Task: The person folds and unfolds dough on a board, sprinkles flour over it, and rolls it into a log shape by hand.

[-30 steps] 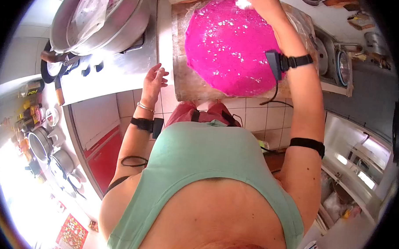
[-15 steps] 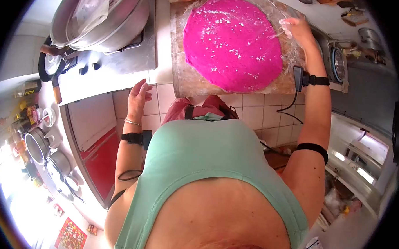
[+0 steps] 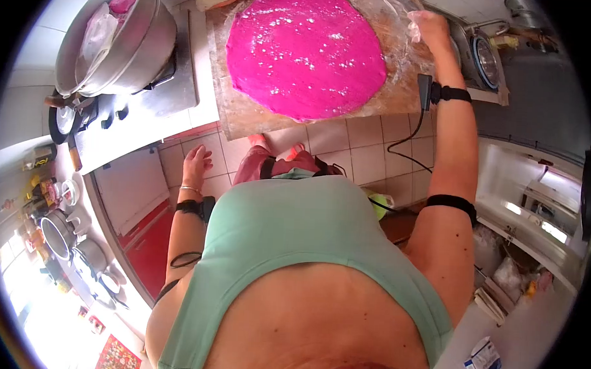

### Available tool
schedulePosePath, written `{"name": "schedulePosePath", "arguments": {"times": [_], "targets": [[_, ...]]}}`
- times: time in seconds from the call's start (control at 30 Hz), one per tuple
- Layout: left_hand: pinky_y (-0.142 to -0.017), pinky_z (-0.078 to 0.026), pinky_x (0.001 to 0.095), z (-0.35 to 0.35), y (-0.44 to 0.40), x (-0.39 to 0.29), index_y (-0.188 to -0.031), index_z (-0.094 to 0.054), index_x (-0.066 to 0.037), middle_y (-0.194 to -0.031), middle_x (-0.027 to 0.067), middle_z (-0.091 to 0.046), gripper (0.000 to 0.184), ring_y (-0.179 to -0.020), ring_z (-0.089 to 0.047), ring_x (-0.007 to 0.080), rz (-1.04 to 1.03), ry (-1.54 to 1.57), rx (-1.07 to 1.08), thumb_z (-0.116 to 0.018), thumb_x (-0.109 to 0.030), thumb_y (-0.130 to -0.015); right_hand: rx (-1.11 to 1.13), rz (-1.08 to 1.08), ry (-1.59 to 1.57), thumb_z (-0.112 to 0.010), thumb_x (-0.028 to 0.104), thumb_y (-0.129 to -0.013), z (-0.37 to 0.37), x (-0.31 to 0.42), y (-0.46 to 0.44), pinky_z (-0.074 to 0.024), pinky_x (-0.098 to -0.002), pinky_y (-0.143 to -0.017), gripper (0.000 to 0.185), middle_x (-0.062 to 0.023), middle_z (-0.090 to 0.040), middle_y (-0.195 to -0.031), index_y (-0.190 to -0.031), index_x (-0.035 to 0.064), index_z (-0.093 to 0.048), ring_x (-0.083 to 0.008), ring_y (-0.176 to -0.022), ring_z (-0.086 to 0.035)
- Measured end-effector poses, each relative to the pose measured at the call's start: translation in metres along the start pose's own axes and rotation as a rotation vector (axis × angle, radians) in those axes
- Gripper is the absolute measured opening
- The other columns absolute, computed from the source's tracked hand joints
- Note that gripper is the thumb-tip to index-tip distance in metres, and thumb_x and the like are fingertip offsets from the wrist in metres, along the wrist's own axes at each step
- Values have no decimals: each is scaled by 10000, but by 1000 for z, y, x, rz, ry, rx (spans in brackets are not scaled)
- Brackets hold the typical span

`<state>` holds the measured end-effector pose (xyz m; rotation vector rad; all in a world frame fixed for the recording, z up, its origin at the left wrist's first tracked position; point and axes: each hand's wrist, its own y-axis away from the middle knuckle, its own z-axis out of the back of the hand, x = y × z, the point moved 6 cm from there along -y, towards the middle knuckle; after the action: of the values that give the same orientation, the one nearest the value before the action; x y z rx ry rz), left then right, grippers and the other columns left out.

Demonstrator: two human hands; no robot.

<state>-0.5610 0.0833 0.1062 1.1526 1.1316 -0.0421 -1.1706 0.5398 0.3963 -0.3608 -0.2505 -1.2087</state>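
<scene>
A flat, round sheet of bright pink dough (image 3: 306, 55), spotted with white flour, lies on a wooden board (image 3: 258, 121). Beyond the board's right part is my right hand (image 3: 430, 30), with white flour on its curled fingertips; whether anything is between them is too small to tell. Some clear plastic film (image 3: 401, 51) lies beside the dough near that hand. Low on the left, in front of the counter, my left hand (image 3: 196, 165) hangs with its fingers apart and holds nothing.
At the upper left a large metal pot (image 3: 144, 55) with a plastic bag inside stands on the stove (image 3: 185, 70). A black pan (image 3: 63, 121) is beside it. To the right of the board is a sink with a metal bowl (image 3: 486, 61). A cable hangs from my right wrist.
My right hand has moved from above the dough's far edge to the right, off the dough. My left hand has dropped lower and away from the board. The view has shifted.
</scene>
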Motion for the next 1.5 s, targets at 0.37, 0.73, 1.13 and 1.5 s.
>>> {"name": "schedulePosePath", "arguments": {"times": [0.37, 0.73, 1.13, 1.5], "targets": [[-567, -563, 297, 0, 15, 72, -1263, -614, -18, -1001, 116, -713, 358, -690, -628, 134, 155, -22, -57, -651, -274, -1015, 1, -151, -531, -681, 120, -968, -10, -16, 41, -541, -327, -638, 175, -84, -741, -813, -1046, -11, -767, -136, -702, -666], [-537, -568, 298, 42, 63, 135, -1221, -608, -14, -925, 102, -701, 321, -640, -619, 148, 282, 91, -243, -655, -246, -1005, 715, 304, -659, -671, 116, -983, -166, 149, 185, -614, -336, -799, 238, -143, -788, -1044, -1176, 10, -759, -202, -900, -764], [-546, -565, 313, 63, 91, 184, -1216, -607, -3, -928, 103, -691, 310, -661, -619, 158, 320, 256, -323, -621, -241, -1018, 388, 364, -1032, -658, 77, -964, -168, 314, 78, -544, -300, -631, 159, -46, -745, -791, -1019, -16, -774, -137, -700, -683], [-569, -574, 317, 88, 61, 255, -1259, -592, -16, -927, 89, -696, 333, -668, -624, 160, 140, -75, -208, -623, -239, -1013, 512, 356, -888, -721, 85, -919, -166, 346, 14, -560, -301, -591, 126, -75, -759, -812, -973, -7, -790, -151, -656, -697]]}}
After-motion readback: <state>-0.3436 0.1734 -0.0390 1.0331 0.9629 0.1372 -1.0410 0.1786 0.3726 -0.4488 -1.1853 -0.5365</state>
